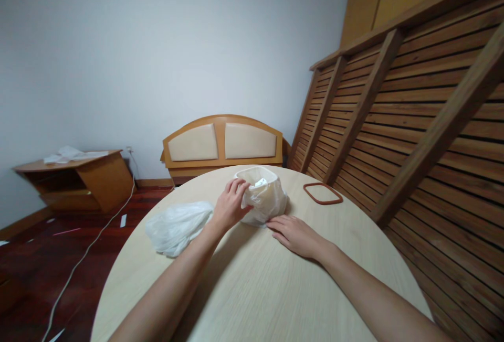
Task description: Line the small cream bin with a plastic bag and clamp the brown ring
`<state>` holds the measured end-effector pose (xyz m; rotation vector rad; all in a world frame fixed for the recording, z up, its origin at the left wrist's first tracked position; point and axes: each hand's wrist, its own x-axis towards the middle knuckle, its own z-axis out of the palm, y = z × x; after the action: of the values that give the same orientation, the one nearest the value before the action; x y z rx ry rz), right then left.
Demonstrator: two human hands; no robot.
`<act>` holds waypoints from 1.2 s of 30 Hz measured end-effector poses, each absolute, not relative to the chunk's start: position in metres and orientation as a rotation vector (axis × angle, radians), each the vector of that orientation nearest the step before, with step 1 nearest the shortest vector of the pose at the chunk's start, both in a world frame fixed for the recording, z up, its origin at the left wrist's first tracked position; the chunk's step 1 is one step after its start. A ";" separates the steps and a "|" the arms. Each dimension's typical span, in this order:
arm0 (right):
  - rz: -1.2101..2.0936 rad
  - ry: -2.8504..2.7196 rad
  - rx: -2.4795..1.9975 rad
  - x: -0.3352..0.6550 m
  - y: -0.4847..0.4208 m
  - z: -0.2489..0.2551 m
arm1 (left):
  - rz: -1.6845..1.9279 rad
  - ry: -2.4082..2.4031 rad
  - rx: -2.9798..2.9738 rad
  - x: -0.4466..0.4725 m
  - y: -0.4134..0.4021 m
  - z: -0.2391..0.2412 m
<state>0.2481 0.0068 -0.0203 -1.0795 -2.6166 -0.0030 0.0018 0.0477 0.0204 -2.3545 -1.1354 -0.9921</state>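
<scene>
A small trash bin (268, 200) with a rounded square mouth stands upright on the round table. A thin white plastic bag covers its rim and hangs loosely down its outside. Something white with dark marks lies inside, too small to name. At the bin's left side, my left hand (230, 203) has its fingers curled at the rim and its thumb lower down on the bag. My right hand (295, 234) rests low on the tabletop, fingers stretched out, their tips touching the bag by the bin's base. A brown rounded square ring (337, 201) lies flat to the right.
A crumpled white plastic bag (177, 226) lies on the pale wooden table (244, 295), left of my left forearm. Behind are a padded headboard (220, 142) and a low desk (106, 174). Slatted wooden panels (374, 121) lean at the right. A cable (88, 247) crosses the floor.
</scene>
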 end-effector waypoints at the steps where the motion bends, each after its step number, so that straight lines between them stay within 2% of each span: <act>1: -0.027 -2.616 -1.089 0.248 0.008 -0.022 | -0.998 -1.130 -2.354 0.002 0.048 0.020; 12: -0.285 -2.592 -1.106 0.238 0.010 -0.025 | -1.007 -1.143 -2.378 0.000 0.046 0.018; 24: -0.320 -2.245 -0.908 0.238 -0.008 0.003 | -1.101 -0.816 -2.518 -0.008 0.034 0.042; 28: -0.338 -2.123 -0.883 0.241 -0.009 0.007 | -1.008 -0.650 -2.647 0.006 0.019 0.056; 36: -0.361 -2.064 -0.898 0.243 -0.010 0.008 | -0.795 -0.734 -2.826 0.026 0.008 0.062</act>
<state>0.2427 -0.0096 0.0083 -0.8977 -2.0639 -0.3612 0.0259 0.0080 0.0618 -2.8256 -0.7338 -0.7953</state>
